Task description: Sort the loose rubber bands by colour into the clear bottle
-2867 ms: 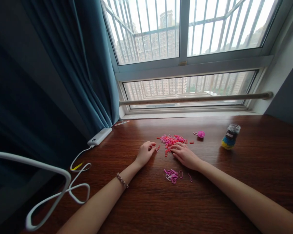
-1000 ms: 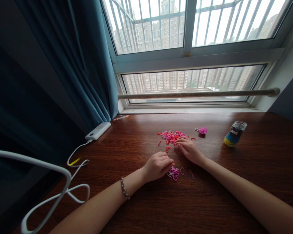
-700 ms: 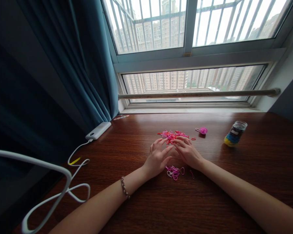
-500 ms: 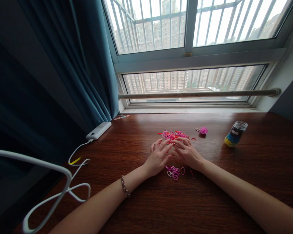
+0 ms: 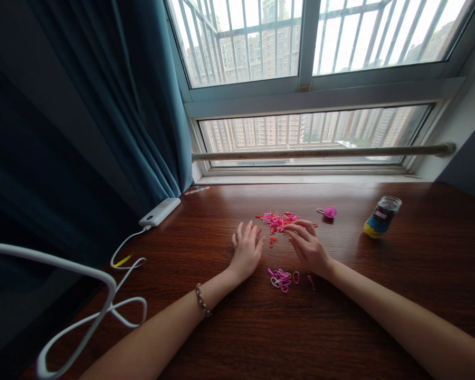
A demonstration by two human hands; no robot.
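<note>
A heap of small pink and red loops (image 5: pixel 276 219) lies on the dark wooden desk (image 5: pixel 340 327). My left hand (image 5: pixel 246 250) rests flat on the wood just left of the heap, fingers spread, holding nothing. My right hand (image 5: pixel 307 244) hovers at the heap's near right edge with thumb and forefinger pinched together over the loops; what sits between them is too small to name. A smaller cluster of pink and purple loops (image 5: pixel 280 278) lies near my wrists, with two single loops (image 5: pixel 303 279) beside it.
A pink lid (image 5: pixel 329 212) and a glass jar with coloured contents (image 5: pixel 381 217) stand to the right. A white power bank (image 5: pixel 159 212) with a white cable (image 5: pixel 114 295) lies at the left by the blue curtain (image 5: pixel 142 100). The window sill runs along the back.
My left hand went from the small near cluster up to the heap, then slid left and flattened on the desk. My right hand lifted slightly, fingers pinched.
</note>
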